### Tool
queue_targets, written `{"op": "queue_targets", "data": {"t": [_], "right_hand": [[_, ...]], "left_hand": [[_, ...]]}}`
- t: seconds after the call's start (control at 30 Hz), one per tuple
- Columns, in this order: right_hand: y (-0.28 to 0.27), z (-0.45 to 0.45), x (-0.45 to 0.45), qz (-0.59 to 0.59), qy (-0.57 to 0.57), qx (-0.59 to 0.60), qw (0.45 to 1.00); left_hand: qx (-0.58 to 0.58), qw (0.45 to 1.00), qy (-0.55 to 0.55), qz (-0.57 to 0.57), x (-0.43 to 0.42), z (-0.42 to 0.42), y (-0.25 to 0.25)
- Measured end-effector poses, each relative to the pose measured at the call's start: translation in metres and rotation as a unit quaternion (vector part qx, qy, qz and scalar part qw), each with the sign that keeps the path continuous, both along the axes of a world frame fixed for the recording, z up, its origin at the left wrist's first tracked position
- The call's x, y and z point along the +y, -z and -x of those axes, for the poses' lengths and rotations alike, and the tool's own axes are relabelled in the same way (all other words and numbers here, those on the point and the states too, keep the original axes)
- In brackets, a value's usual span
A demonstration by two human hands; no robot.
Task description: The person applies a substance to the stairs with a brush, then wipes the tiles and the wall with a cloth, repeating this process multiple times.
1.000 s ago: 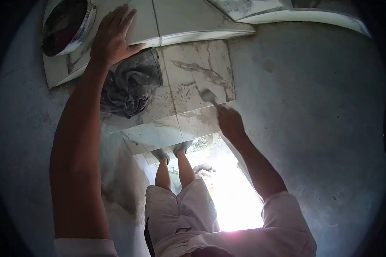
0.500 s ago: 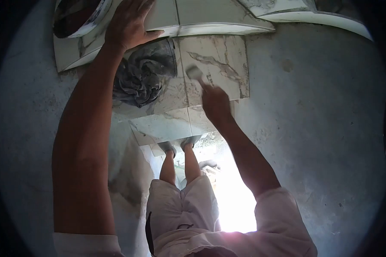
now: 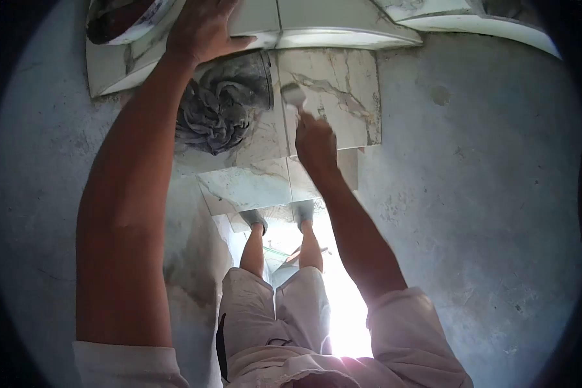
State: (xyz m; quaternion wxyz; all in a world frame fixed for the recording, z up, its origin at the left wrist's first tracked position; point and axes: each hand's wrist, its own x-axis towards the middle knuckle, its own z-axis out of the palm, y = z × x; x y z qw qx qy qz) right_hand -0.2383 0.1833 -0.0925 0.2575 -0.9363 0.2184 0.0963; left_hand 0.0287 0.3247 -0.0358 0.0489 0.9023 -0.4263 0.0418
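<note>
My right hand [image 3: 317,142] is closed round the handle of a putty knife [image 3: 293,96], whose flat blade lies over the marbled tile step [image 3: 333,77], near the joint between two tiles. My left hand [image 3: 204,32] rests with its fingers spread on the higher tiled step [image 3: 310,19], and its fingertips are cut off by the frame's top edge. Just below that hand, a dark bucket [image 3: 260,77] lies on its side with a crumpled grey cloth [image 3: 216,116] at its mouth.
A round container [image 3: 126,22] with a dark inside stands on the higher step at the upper left. Grey plastered walls [image 3: 472,194] flank the stairs. My feet [image 3: 255,220] are on a lower step, with bright light beside them.
The putty knife and my right hand have moved left across the tile. The view has shifted, so the steps and bucket appear higher and further right. My right foot has shifted sideways.
</note>
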Motion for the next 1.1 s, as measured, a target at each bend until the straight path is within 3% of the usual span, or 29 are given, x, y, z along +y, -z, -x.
{"op": "queue_targets", "data": {"t": [0.1, 0.17, 0.23, 0.3, 0.33, 0.37, 0.4, 0.43, 0.47, 0.53, 0.6, 0.63, 0.7, 0.73, 0.83, 0.87, 0.9, 0.93, 1.0, 1.03, 1.1], "right_hand": [[0.015, 0.024, 0.007, 0.063, -0.077, 0.085, 0.991], [0.0, 0.097, 0.019, -0.001, -0.098, 0.195, 0.976], [0.003, 0.179, 0.023, -0.035, -0.118, 0.2, 0.972], [-0.022, 0.161, 0.017, -0.041, -0.076, 0.173, 0.981], [-0.029, 0.133, 0.009, -0.022, -0.085, 0.113, 0.99], [-0.033, 0.108, 0.001, -0.004, -0.091, 0.055, 0.994], [-0.023, 0.074, -0.012, 0.002, -0.092, -0.005, 0.996], [-0.008, 0.036, -0.024, 0.006, -0.095, -0.064, 0.993], [0.007, -0.002, -0.032, 0.001, -0.087, -0.084, 0.993], [0.03, -0.005, -0.029, -0.008, -0.074, -0.101, 0.992], [0.048, 0.055, -0.013, 0.096, -0.128, -0.019, 0.987], [0.024, 0.095, -0.004, 0.023, -0.097, 0.091, 0.991], [-0.003, 0.167, 0.007, -0.046, -0.098, 0.153, 0.982], [0.004, 0.194, 0.011, -0.098, -0.047, 0.115, 0.987], [-0.027, 0.102, -0.01, -0.051, -0.067, 0.057, 0.995], [-0.028, 0.056, -0.02, -0.004, -0.083, -0.078, 0.994], [-0.008, 0.012, -0.036, -0.008, -0.09, -0.133, 0.987], [0.002, -0.029, -0.047, 0.001, -0.096, -0.068, 0.993], [0.029, -0.085, -0.066, 0.025, -0.073, -0.062, 0.995], [0.039, -0.092, -0.086, 0.08, -0.138, -0.093, 0.983], [0.033, -0.086, -0.114, 0.18, -0.109, 0.073, 0.975]], "left_hand": [[-0.011, 1.0, -0.003, 0.016, 0.002, 0.0, 0.004], [0.016, 1.0, -0.02, 0.013, 0.001, 0.001, 0.002], [0.02, 0.999, -0.026, 0.013, 0.001, 0.002, 0.002], [0.014, 0.999, -0.031, 0.018, 0.002, -0.005, 0.01], [0.071, 0.981, 0.051, 0.172, 0.01, -0.013, 0.025], [0.13, 0.929, 0.134, 0.32, 0.012, -0.014, 0.035], [0.127, 0.928, 0.135, 0.322, 0.006, -0.01, 0.028], [0.064, 0.984, 0.058, 0.154, 0.001, -0.003, 0.012], [0.002, 1.0, -0.022, -0.022, -0.002, 0.002, 0.004], [-0.01, 0.999, -0.03, -0.035, -0.004, 0.004, 0.005], [-0.021, 0.998, -0.039, -0.035, -0.006, 0.006, 0.006], [-0.025, 0.998, -0.04, -0.034, -0.002, -0.003, 0.011], [0.104, 0.978, 0.04, 0.179, 0.008, -0.026, 0.025], [0.059, 0.992, -0.053, -0.094, -0.009, 0.011, -0.024], [0.01, 0.999, -0.038, -0.014, -0.004, 0.004, 0.002], [0.002, 0.999, -0.034, -0.008, -0.004, 0.001, 0.007], [-0.051, 0.997, 0.011, 0.052, -0.003, -0.003, 0.012], [-0.102, 0.987, 0.057, 0.108, -0.003, -0.006, 0.015], [-0.101, 0.986, 0.07, 0.117, -0.002, -0.009, 0.017], [-0.095, 0.985, 0.078, 0.123, -0.003, -0.008, 0.016], [-0.095, 0.987, 0.061, 0.112, -0.005, -0.007, 0.016]]}}
